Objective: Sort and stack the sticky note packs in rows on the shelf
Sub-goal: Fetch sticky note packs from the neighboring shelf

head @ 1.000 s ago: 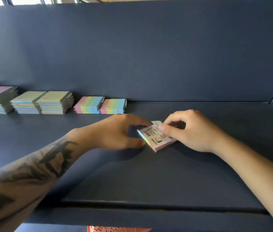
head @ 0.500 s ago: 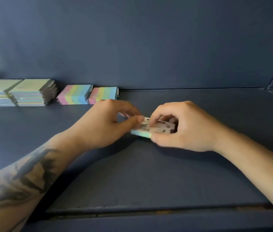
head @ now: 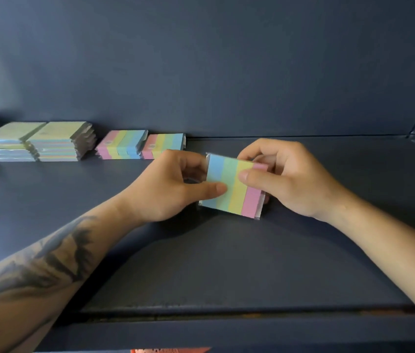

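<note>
No text can be read. Two striped packs by the back wall each bear a small dark mark on the pink stripe, too small and blurred to make out. The striped face of the held pack shows only plain colour bands, no print.

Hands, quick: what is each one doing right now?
Left hand: pinching the striped sticky note pack at its blue edge.
Right hand: gripping the same pack at its pink edge, thumb on top.
</note>
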Demonstrator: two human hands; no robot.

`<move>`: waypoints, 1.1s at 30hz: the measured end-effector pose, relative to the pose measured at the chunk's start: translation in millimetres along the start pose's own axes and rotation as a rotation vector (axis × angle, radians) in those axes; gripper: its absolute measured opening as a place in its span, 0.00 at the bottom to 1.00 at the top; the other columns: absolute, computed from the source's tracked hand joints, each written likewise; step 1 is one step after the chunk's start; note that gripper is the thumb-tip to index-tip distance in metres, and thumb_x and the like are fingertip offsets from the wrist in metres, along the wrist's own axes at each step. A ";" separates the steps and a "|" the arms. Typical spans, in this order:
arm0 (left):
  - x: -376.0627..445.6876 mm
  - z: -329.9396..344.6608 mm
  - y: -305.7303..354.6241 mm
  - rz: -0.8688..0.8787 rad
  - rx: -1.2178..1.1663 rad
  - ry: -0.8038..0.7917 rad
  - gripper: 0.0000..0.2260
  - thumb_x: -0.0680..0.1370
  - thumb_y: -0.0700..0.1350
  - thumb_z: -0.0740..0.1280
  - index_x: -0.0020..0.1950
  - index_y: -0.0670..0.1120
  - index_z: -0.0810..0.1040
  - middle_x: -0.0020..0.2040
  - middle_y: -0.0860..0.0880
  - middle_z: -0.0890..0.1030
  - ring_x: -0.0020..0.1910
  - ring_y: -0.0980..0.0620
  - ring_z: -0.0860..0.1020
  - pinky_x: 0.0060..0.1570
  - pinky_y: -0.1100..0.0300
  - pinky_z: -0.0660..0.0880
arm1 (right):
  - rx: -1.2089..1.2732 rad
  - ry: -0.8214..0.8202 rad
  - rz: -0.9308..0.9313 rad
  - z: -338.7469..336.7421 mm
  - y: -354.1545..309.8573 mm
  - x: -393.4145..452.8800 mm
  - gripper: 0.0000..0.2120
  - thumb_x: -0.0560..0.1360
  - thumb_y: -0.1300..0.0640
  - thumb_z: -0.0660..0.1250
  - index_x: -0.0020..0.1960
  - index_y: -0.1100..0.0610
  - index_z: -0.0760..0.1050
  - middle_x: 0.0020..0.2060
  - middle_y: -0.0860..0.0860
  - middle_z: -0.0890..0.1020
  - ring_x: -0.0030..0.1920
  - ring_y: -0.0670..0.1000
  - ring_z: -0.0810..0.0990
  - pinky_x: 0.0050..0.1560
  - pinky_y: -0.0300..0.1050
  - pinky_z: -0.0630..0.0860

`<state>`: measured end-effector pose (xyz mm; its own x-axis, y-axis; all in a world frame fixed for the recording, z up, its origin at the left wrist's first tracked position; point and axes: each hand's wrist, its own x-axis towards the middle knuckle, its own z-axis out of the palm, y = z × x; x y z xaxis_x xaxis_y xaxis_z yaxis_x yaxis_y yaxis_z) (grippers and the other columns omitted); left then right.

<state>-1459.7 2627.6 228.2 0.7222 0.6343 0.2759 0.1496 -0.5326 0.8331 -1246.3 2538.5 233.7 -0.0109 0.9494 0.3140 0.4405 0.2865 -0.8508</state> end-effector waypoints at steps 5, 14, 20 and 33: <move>2.7 2.2 2.4 -0.028 -0.183 0.170 0.17 0.71 0.50 0.77 0.55 0.44 0.82 0.47 0.42 0.88 0.49 0.38 0.86 0.58 0.39 0.80 | 0.219 0.142 0.013 -1.2 0.7 1.5 0.06 0.68 0.60 0.70 0.42 0.58 0.74 0.34 0.56 0.83 0.32 0.53 0.77 0.29 0.43 0.70; 6.1 1.7 1.4 -0.092 -0.300 0.173 0.06 0.78 0.44 0.71 0.51 0.42 0.84 0.49 0.44 0.87 0.49 0.47 0.86 0.53 0.57 0.82 | 0.365 -0.024 0.126 -0.2 1.7 1.2 0.21 0.71 0.62 0.79 0.62 0.57 0.79 0.55 0.55 0.86 0.54 0.57 0.85 0.48 0.53 0.83; 7.7 -1.8 1.5 -0.139 -0.286 0.245 0.09 0.84 0.43 0.65 0.46 0.42 0.81 0.42 0.49 0.87 0.41 0.53 0.85 0.40 0.64 0.78 | -0.156 0.127 0.002 -1.1 6.5 5.8 0.34 0.62 0.35 0.81 0.62 0.38 0.70 0.59 0.36 0.79 0.54 0.50 0.82 0.48 0.55 0.83; -1.8 -6.5 1.3 -0.150 -0.183 0.256 0.13 0.83 0.50 0.68 0.45 0.42 0.83 0.39 0.44 0.84 0.38 0.48 0.79 0.44 0.52 0.76 | -0.758 0.052 -0.390 10.0 4.3 -5.1 0.31 0.68 0.34 0.74 0.68 0.43 0.75 0.69 0.42 0.74 0.69 0.48 0.72 0.66 0.55 0.74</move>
<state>-1465.2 2629.4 231.8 0.5053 0.8303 0.2354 0.1009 -0.3277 0.9394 -1253.3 2536.2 224.3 -0.2539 0.7881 0.5607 0.8956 0.4105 -0.1713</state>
